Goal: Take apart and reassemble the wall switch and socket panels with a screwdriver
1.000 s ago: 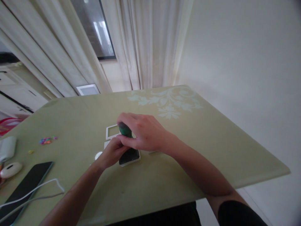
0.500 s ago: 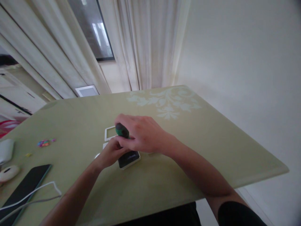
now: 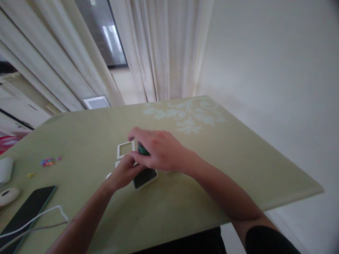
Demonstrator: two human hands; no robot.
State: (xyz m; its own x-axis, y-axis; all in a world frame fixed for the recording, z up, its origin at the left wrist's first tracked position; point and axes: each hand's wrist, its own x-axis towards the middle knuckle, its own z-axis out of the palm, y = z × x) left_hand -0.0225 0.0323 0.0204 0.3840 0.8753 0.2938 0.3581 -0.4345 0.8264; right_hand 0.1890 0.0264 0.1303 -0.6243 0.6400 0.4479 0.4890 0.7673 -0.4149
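Observation:
My right hand (image 3: 165, 150) is wrapped over the green-and-black handle of a screwdriver (image 3: 143, 149). Its lower end is hidden behind my fingers. Under both hands lies a small black block with a white rim (image 3: 145, 177), which looks like the back of a wall switch or socket. My left hand (image 3: 127, 171) pinches at the far side of this block, its fingertips partly covered by the right hand. Just beyond the hands, a white square frame (image 3: 118, 151) lies flat on the table. A white piece (image 3: 108, 175) shows partly beside my left wrist.
On the left of the green-covered table (image 3: 87, 135) lie a black phone (image 3: 29, 208), a white cable (image 3: 43, 213), a rounded white object (image 3: 8, 196), a white case (image 3: 5, 170) and small colourful bits (image 3: 48, 162). A wall (image 3: 267, 88) runs along the right side.
My right hand's fingers have loosened and shifted round the screwdriver handle, which now leans differently and shows less. The left hand and the block have stayed in place.

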